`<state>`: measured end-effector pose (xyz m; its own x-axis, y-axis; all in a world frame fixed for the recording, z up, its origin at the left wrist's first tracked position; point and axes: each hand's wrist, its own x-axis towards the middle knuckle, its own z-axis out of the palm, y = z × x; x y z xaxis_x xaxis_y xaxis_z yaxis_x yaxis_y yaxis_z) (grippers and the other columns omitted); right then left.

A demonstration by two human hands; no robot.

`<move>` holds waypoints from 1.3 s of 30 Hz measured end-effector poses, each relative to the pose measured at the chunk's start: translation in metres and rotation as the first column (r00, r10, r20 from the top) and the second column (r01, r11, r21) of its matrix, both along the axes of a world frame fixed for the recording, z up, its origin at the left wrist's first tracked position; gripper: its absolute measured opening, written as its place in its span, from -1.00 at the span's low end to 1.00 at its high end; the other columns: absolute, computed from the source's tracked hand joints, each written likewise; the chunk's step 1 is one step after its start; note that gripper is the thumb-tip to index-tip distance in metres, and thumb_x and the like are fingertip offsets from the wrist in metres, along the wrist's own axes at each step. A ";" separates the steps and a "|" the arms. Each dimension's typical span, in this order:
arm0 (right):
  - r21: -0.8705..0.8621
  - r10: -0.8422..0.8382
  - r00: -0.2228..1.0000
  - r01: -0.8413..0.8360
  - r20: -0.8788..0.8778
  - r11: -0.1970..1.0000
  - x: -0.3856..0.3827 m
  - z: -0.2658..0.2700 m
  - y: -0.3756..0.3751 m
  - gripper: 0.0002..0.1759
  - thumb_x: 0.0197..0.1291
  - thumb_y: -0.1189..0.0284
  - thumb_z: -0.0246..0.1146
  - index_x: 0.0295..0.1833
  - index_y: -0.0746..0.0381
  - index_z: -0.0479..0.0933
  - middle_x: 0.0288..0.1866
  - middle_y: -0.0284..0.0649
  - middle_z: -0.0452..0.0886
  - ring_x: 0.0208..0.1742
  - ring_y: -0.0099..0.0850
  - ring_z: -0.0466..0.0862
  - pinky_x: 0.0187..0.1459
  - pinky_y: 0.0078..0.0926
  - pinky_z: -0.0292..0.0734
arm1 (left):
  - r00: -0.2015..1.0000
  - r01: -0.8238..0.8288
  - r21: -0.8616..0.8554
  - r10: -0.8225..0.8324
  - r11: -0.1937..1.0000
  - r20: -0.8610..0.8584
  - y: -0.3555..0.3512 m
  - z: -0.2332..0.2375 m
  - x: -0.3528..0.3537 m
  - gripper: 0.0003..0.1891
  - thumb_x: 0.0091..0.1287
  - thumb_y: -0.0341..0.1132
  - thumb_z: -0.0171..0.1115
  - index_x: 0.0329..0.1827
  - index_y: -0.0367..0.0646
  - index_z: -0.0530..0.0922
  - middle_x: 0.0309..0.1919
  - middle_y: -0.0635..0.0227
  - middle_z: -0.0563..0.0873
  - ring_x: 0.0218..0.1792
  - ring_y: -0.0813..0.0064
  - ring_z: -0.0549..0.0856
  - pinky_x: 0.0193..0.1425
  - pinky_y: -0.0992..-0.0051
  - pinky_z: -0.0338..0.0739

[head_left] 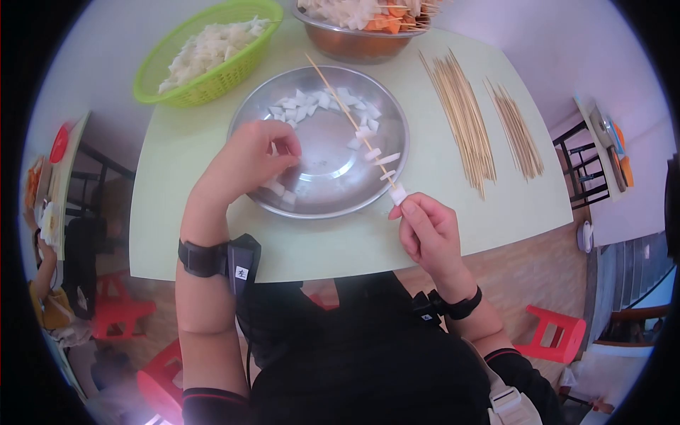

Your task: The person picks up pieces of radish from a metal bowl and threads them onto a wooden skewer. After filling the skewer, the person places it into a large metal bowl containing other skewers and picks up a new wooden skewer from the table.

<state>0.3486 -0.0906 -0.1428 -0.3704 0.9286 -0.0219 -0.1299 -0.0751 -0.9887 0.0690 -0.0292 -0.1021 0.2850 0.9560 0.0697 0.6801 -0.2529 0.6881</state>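
Right hand (427, 228) at near rim of round shiny steel tray (322, 177), grip clamped on thin wooden skewer (333, 93) threaded with chunky white cubes (372, 153); skewer slants across tray. Left hand (248, 159) over tray's left side, grip pinched together, contents unclear. Green mesh basket (212, 81) beyond tray. Loose stick bundles (464, 117) right of tray on pale tabletop (177, 163).
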 end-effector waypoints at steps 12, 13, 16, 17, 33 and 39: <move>0.079 0.100 0.985 -0.112 0.141 0.991 -0.002 0.005 -0.007 -0.77 0.38 0.45 0.01 -0.27 0.33 0.53 -0.75 -0.50 0.30 -0.70 -0.77 0.22 -0.64 -0.74 0.09 | 0.665 -0.337 -0.038 0.267 0.941 0.698 0.016 -0.002 -0.031 -0.84 0.14 -0.46 0.38 -0.25 -0.29 0.61 -0.35 0.32 0.70 -0.32 0.57 0.67 -0.18 0.60 0.54; 0.091 0.106 0.982 -0.121 0.159 0.988 -0.002 0.005 -0.007 -0.77 0.37 0.45 0.02 -0.27 0.33 0.53 -0.74 -0.51 0.30 -0.70 -0.77 0.23 -0.64 -0.74 0.10 | 0.665 -0.340 -0.035 0.267 0.940 0.698 0.016 -0.001 -0.031 -0.84 0.14 -0.46 0.38 -0.25 -0.29 0.61 -0.35 0.32 0.70 -0.32 0.57 0.67 -0.18 0.60 0.54; 0.087 0.114 0.981 -0.128 0.157 0.988 -0.001 0.004 -0.007 -0.77 0.37 0.45 0.02 -0.27 0.33 0.53 -0.74 -0.51 0.31 -0.70 -0.77 0.23 -0.64 -0.73 0.11 | 0.638 -0.344 -0.019 0.248 0.939 0.729 0.015 0.001 -0.030 -0.83 0.15 -0.45 0.38 -0.24 -0.28 0.60 -0.35 0.32 0.70 -0.32 0.57 0.67 -0.17 0.60 0.55; 0.088 0.113 0.981 -0.128 0.157 0.988 -0.001 0.003 -0.007 -0.77 0.37 0.45 0.02 -0.27 0.33 0.53 -0.74 -0.51 0.31 -0.70 -0.77 0.23 -0.64 -0.73 0.11 | 0.631 -0.345 -0.012 0.241 0.939 0.738 0.015 0.001 -0.030 -0.83 0.15 -0.45 0.38 -0.23 -0.28 0.60 -0.35 0.32 0.70 -0.32 0.57 0.67 -0.17 0.60 0.55; 0.080 0.096 0.985 -0.108 0.144 0.991 -0.002 0.004 -0.006 -0.76 0.40 0.44 0.00 -0.25 0.33 0.51 -0.75 -0.48 0.32 -0.72 -0.75 0.24 -0.65 -0.73 0.13 | 0.710 -0.342 0.094 0.191 0.935 0.678 0.014 0.003 -0.027 -0.85 0.17 -0.52 0.34 -0.22 -0.30 0.58 -0.33 0.33 0.69 -0.28 0.60 0.66 -0.12 0.63 0.55; 0.072 0.073 0.988 -0.083 0.135 0.994 -0.006 0.003 -0.006 -0.79 0.38 0.47 0.03 -0.20 0.37 0.52 -0.72 -0.47 0.34 -0.70 -0.76 0.25 -0.64 -0.75 0.12 | 0.764 -0.348 0.138 0.196 0.927 0.614 0.013 0.003 -0.028 -0.86 0.18 -0.53 0.34 -0.22 -0.30 0.58 -0.30 0.34 0.69 -0.24 0.60 0.66 -0.09 0.63 0.55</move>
<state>0.3423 -0.0969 -0.1396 -0.4407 0.8976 -0.0051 0.0051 -0.0031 -1.0000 0.0413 -0.0164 -0.0987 -0.1531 0.9200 0.3607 0.2346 -0.3207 0.9177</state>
